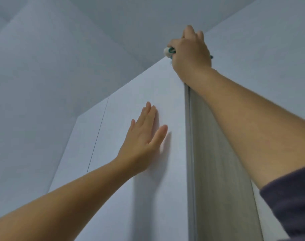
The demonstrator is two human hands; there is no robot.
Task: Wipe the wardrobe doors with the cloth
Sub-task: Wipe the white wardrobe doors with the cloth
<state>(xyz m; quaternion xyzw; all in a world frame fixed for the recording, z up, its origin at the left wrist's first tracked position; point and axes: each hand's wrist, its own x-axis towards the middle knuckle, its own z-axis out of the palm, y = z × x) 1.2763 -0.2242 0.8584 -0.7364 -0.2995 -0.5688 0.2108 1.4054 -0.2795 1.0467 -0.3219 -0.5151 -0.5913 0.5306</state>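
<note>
Looking steeply up a white door (139,94); pressing left hand (144,134) flat on its face, fingers straight, thumb spread; reaching right hand (190,53) to the far top corner, just under the ceiling (113,23); gripping cloth (169,52) there against the door's top edge, fingers curled over it; only a white-and-teal scrap showing at the hand's left, a teal sliver at its right, rest hidden under palm. Left of the flat hand, a thin seam (97,134), then a second door (78,145); right of it, grey door edge (189,136) running near to far; dark sleeve (290,202) at near right.
</note>
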